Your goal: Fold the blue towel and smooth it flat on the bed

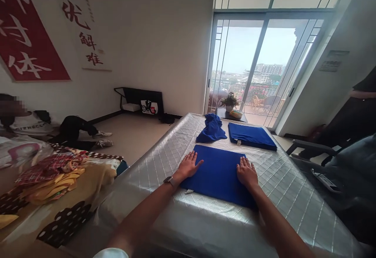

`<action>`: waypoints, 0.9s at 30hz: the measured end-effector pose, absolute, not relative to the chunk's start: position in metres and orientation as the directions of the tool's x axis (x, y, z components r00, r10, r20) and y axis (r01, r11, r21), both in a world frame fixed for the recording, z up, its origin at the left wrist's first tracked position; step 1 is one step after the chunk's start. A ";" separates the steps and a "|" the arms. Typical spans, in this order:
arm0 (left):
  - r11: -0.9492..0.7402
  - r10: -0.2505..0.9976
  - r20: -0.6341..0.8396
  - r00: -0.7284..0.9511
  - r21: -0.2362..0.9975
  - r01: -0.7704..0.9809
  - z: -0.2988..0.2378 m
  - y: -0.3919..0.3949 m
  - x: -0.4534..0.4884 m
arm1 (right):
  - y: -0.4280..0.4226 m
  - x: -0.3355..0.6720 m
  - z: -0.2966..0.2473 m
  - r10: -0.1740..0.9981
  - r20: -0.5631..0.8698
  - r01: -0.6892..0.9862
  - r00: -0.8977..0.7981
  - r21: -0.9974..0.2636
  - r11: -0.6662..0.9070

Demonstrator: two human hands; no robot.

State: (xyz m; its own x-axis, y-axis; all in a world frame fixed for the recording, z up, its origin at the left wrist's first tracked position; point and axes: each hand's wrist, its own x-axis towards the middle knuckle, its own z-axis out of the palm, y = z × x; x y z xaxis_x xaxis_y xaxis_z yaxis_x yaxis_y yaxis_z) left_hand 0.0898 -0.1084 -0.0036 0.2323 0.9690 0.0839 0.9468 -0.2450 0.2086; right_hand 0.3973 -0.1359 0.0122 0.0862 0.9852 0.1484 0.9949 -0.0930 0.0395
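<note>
A folded blue cloth (217,175) lies flat on the silver quilted table cover (293,187), a small white tag showing at its near left edge. My left hand (188,165) rests on its left side, fingers stretched out. On the right side lies my right hand (247,171), also flat with fingers extended. Neither hand grips anything. Just beyond is a crumpled blue cloth (212,129). A second folded blue stack (252,135), with a pale tag at its front edge, sits at the far right of the covered surface.
On the left, a heap of patterned and yellow fabrics (55,175) covers another surface, with a seated person (32,125) behind it. A black chair (349,168) holding a white device (326,180) stands close on the right. A potted plant (230,100) stands by the glass door.
</note>
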 end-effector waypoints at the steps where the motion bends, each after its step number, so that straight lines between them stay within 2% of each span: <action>1: -0.246 0.969 0.090 0.232 0.209 0.947 -0.004 -0.109 0.088 | -0.140 0.396 0.013 0.980 0.182 0.994 0.076 0.061 -0.088; 3: -0.246 0.969 0.089 0.232 0.210 0.946 -0.003 -0.110 0.087 | -0.150 0.397 0.012 0.978 0.203 0.994 0.055 0.079 -0.073; 6: -0.203 0.979 0.071 0.193 0.191 0.960 0.006 -0.110 0.095 | -0.168 0.404 0.003 0.991 0.134 0.996 0.030 0.078 -0.041; 9: -0.211 0.974 0.121 0.191 0.183 0.960 0.017 -0.115 0.129 | -0.180 0.413 -0.008 0.997 0.069 0.996 0.030 0.080 -0.036; 14: -0.576 0.816 0.129 0.563 0.255 0.777 0.017 -0.143 0.236 | -0.185 0.421 -0.019 0.998 0.050 0.998 0.032 0.061 -0.035; 17: -0.676 0.734 0.174 0.657 0.290 0.678 0.009 -0.158 0.279 | -0.186 0.422 -0.019 0.999 0.047 0.997 0.003 0.080 -0.007; 21: -0.647 0.758 0.145 0.636 0.293 0.704 0.005 -0.159 0.259 | -0.187 0.421 -0.018 0.998 0.057 0.998 0.004 0.059 -0.008; 27: -0.469 0.879 0.033 0.475 0.237 0.851 0.009 -0.155 0.137 | -0.188 0.411 -0.012 0.996 0.066 0.997 0.067 0.023 -0.069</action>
